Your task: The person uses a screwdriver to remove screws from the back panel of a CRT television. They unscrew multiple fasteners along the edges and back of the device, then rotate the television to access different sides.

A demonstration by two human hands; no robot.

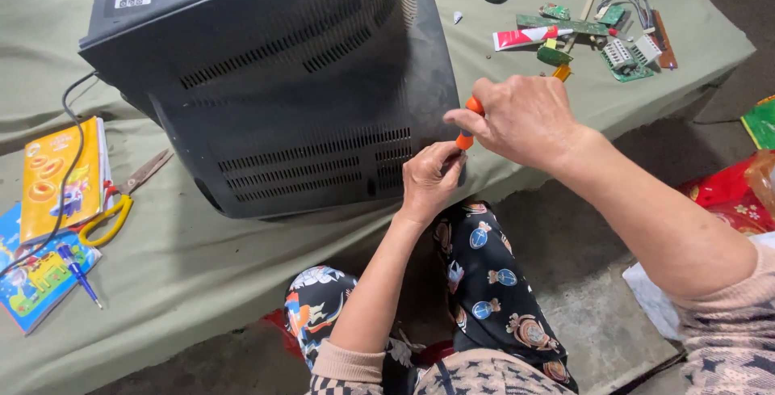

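While hands (476, 153) busy, scissors (121, 197) aside

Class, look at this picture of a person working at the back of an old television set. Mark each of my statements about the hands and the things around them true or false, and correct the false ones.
1. The right hand grips an orange-handled screwdriver. True.
2. The left hand lies flat on the floor. False: it is raised at the screwdriver's tip, against the dark television casing.
3. Yellow-handled scissors lie on the green cloth left of the television. True.
4. The circuit boards sit on top of the television. False: they lie on the cloth to its right.
5. A blue pen-shaped tool rests on a colourful booklet. True.
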